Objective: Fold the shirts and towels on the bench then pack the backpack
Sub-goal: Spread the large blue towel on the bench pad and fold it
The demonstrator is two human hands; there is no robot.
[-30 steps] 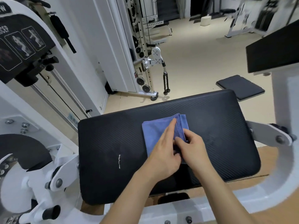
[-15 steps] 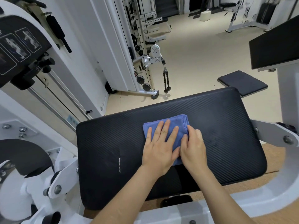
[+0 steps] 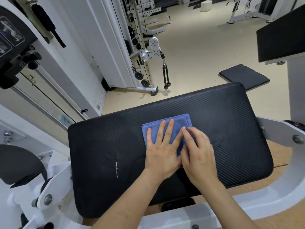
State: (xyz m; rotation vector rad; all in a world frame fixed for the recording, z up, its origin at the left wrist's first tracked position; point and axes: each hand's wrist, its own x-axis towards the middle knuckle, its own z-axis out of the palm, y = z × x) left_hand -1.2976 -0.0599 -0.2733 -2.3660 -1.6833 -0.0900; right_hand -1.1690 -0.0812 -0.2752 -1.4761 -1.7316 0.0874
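Note:
A blue towel (image 3: 179, 124), folded into a small square, lies near the middle of the black padded bench (image 3: 102, 146). My left hand (image 3: 162, 151) presses flat on the towel with its fingers spread and straight. Beside it, my right hand (image 3: 197, 156) rests on the towel's right part, fingers laid flat along the folded edge. Both hands cover the near half of the towel. No shirts and no backpack are in view.
White machine frames flank the bench: a pivot arm (image 3: 49, 192) at the left, another (image 3: 283, 131) at the right. A cable station with a rope handle (image 3: 165, 75) stands beyond. A black floor pad (image 3: 244, 76) and a raised black pad (image 3: 283, 37) are at the right.
My left hand went from edge-on along the fold to lying flat with spread fingers. My right hand has let go of its pinch and slid flat along the towel's right part.

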